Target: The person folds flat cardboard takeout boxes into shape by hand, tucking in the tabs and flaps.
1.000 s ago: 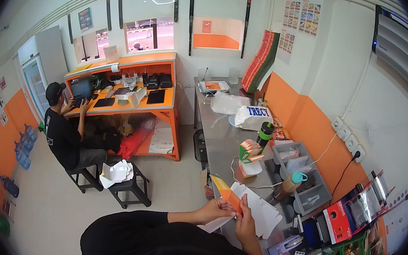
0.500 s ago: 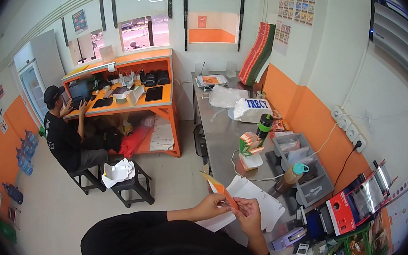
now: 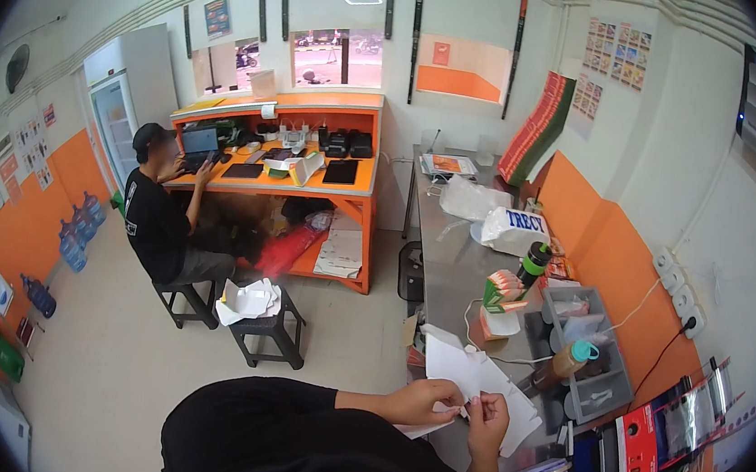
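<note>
Head view: 2 bare hands work close together over the near end of a metal surface (image 3: 442, 283).
White paperboard sheet: the held piece (image 3: 455, 362) stands tilted above the surface, caught at its lower edge between the hands, its printed side not showing.
Left hand: (image 3: 421, 402) fingers curled in and pinching the sheet's edge; exact contact is partly hidden by the fingers.
Right hand: (image 3: 489, 420) thumb and fingertips meet at the same edge, just beside the left hand, also pinching.
Why 2 hands: a thin board probably bends easily, so close pinches on both sides of 1 spot likely keep it steady.
Second paperboard: another white piece (image 3: 524, 423) lies behind and beside the right hand; whether it joins the held piece, I cannot tell.
Printed cartons: a folded orange, green and white bundle (image 3: 502, 289) stands past the hands, probably upright to save room.
Gray organizer: (image 3: 606, 372) its compartments hold bagged items, apparently to keep small things sorted.
Bottles: a brown-filled one with a turquoise lid (image 3: 558, 370) is at the organizer's near side; a black one with green bands (image 3: 533, 265) stands beyond the cartons.
Stool: (image 3: 281, 345) it carries crumpled-looking white paperboard (image 3: 249, 304), perhaps to spare space.
Co-worker: a person in black (image 3: 157, 215) sits at the orange surface (image 3: 367, 180), facing a laptop (image 3: 201, 141).
</note>
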Available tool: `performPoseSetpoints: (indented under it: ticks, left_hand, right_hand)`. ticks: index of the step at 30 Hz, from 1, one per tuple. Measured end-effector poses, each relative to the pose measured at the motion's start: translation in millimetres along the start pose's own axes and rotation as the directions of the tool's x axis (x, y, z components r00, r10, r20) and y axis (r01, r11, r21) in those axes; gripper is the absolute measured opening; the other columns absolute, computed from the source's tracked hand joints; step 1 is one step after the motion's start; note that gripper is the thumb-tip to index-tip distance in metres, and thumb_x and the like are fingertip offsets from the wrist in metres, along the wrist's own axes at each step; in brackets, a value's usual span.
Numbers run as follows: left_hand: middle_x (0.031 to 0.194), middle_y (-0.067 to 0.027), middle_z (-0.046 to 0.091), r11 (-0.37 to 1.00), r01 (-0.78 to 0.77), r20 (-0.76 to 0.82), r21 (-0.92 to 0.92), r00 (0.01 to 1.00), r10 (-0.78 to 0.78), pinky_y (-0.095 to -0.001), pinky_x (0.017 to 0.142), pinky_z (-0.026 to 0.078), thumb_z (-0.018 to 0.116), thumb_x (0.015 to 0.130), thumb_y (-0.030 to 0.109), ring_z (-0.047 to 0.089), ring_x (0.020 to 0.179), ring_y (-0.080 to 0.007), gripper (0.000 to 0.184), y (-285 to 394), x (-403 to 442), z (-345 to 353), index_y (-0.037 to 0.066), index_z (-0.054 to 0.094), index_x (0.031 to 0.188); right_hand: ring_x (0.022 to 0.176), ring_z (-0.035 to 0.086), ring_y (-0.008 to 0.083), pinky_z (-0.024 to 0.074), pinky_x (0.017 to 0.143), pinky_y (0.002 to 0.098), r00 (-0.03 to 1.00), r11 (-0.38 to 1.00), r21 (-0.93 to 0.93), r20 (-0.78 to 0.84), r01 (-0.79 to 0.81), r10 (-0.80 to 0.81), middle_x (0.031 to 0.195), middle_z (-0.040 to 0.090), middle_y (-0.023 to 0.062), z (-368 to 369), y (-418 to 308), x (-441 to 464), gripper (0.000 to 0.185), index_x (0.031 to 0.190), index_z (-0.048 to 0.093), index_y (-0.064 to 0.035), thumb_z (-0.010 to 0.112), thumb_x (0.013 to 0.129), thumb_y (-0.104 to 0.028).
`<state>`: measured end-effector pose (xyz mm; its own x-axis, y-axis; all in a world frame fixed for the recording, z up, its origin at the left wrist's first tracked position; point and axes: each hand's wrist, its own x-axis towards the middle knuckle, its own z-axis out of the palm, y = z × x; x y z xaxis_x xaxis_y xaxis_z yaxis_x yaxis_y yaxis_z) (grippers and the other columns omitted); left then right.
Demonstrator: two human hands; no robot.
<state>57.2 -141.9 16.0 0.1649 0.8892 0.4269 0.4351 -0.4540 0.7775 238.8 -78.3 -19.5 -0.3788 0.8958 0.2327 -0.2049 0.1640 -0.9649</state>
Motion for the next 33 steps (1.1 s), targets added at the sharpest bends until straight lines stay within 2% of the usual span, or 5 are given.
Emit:
performPoseSetpoints:
  ticks: [4, 6, 11, 31, 33]
  left_hand:
    - [0.08, -0.0064, 0.066, 0.949, 0.262, -0.061, -0.176, 0.959, -0.276, -0.0298, 0.071, 0.053, 0.067, 0.09, 0.015, 0.064, 0.074, -0.0135, 0.016, -7.9, -2.1, 4.0, 0.0, 0.064, 0.095]
    - [0.077, -0.0019, 0.065, 0.861, 0.35, -0.064, -0.368, 0.915, -0.399, -0.0258, 0.069, 0.051, 0.065, 0.094, 0.017, 0.061, 0.074, -0.0079, 0.017, -30.8, -3.2, 5.3, -0.001, 0.065, 0.095]
    - [0.083, 0.0008, 0.065, 0.743, 0.35, -0.042, -0.57, 0.891, -0.452, -0.0218, 0.069, 0.049, 0.063, 0.095, 0.014, 0.059, 0.076, -0.0052, 0.014, -39.5, -5.8, 6.4, 0.0, 0.064, 0.092]
    - [0.101, -0.0055, 0.067, 0.553, 0.467, 0.122, -0.69, 0.828, -0.547, -0.0254, 0.089, 0.052, 0.062, 0.098, 0.018, 0.064, 0.094, -0.0099, 0.018, -35.3, -7.1, 11.7, -0.001, 0.062, 0.1]
    - [0.088, -0.0027, 0.066, 0.547, 0.432, 0.086, -0.717, 0.834, -0.545, -0.0217, 0.068, 0.051, 0.063, 0.098, 0.021, 0.061, 0.08, -0.0063, 0.02, -30.4, -5.5, 11.8, 0.001, 0.063, 0.098]
  right_hand:
    - [0.095, 0.063, 0.0151, 0.0537, 0.081, 0.0294, 0.994, 0.992, 0.121, -0.107, 0.045, -0.032, 0.1, 0.063, 0.0123, 10.4, 0.9, 0.1, 0.005, 0.095, 0.054, -0.0006, 0.059, 0.095, -0.002]
    - [0.098, 0.065, 0.0231, 0.0542, 0.084, 0.035, 0.96, 0.904, -0.355, -0.054, 0.238, -0.275, 0.104, 0.064, 0.016, 13.0, -10.0, -4.1, 0.003, 0.094, 0.06, 0.0022, 0.061, 0.092, 0.001]
    - [0.101, 0.065, 0.0377, 0.0532, 0.087, 0.0402, 0.828, 0.568, -0.635, 0.226, 0.524, -0.513, 0.113, 0.063, 0.0212, 25.4, -20.0, -2.9, 0.015, 0.096, 0.064, 0.003, 0.065, 0.082, 0.007]
    - [0.107, 0.059, 0.0195, 0.0557, 0.083, 0.0273, 0.993, 0.989, -0.127, -0.078, 0.079, -0.09, 0.108, 0.054, 0.0108, 25.5, -19.3, -4.3, 0.003, 0.092, 0.065, 0.0042, 0.064, 0.09, 0.002]
    - [0.108, 0.059, 0.0191, 0.0536, 0.087, 0.0284, 0.995, 0.997, -0.054, -0.082, 0.047, -0.051, 0.108, 0.054, 0.0095, 25.1, -16.0, -3.7, 0.005, 0.091, 0.065, 0.0039, 0.064, 0.091, -0.001]
